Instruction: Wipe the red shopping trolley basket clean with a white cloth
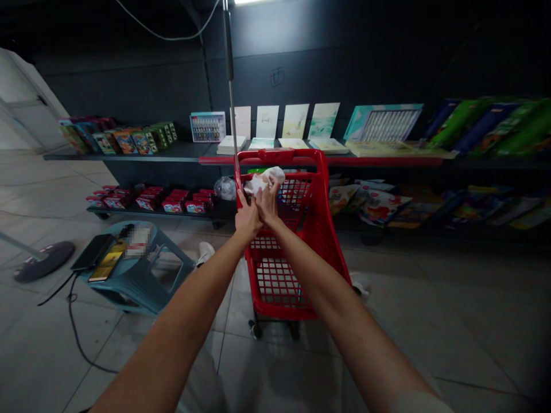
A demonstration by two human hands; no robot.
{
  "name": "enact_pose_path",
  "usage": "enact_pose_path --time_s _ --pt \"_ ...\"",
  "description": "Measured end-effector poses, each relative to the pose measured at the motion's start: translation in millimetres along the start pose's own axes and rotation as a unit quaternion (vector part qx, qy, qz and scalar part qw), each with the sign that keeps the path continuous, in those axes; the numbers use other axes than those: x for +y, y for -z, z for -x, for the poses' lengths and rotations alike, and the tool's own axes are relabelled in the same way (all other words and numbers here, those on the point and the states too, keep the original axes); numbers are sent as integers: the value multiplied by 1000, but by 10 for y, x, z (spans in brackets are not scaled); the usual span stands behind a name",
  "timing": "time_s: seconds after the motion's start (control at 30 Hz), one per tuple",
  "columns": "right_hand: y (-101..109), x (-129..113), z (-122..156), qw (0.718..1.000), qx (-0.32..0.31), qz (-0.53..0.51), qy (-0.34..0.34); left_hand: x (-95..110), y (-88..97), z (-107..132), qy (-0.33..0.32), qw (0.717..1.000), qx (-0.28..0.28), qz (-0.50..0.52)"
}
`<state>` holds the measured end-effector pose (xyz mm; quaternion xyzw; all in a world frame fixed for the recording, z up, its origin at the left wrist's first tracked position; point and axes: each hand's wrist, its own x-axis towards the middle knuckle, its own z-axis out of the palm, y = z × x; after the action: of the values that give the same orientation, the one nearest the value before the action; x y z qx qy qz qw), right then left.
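Note:
A crumpled white cloth, possibly a tissue, is bunched at my fingertips over the near part of a red shopping cart. My right hand has its fingers bent and closed on the cloth. Right beside it, my left hand grips the cloth's lower left part, with one finger pointing up along the cart's left rim. My two hands touch each other. Part of the cloth and some of my left fingers are hidden behind the hands. Through the cart's grid, something green shows behind the cloth.
Dark shelves span the back, with books, small boxes and snack bags. A blue-grey stool at left carries a black device with a trailing cable. A thin pole rises by the cart's left side.

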<state>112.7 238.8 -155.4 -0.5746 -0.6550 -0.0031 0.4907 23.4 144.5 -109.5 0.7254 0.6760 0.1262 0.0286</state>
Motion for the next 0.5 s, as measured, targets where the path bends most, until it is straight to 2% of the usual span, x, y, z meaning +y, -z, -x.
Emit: enact_pose_path --time_s 0.1,0.2,0.3,0.43,0.5 --pt "-19 94 60 999 -37 -5 13 -29 9 17 -11 1000 -2 -6" --pt "-12 181 64 997 -55 19 54 -61 2 52 -16 1000 0 -11" --pt "-84 233 64 993 -74 39 81 -91 -4 92 -16 1000 2 -16" --pt "-266 285 201 992 -95 63 60 -134 6 114 -14 999 13 -26" --pt "-323 327 337 981 -152 112 37 -154 12 107 -8 999 17 -32"
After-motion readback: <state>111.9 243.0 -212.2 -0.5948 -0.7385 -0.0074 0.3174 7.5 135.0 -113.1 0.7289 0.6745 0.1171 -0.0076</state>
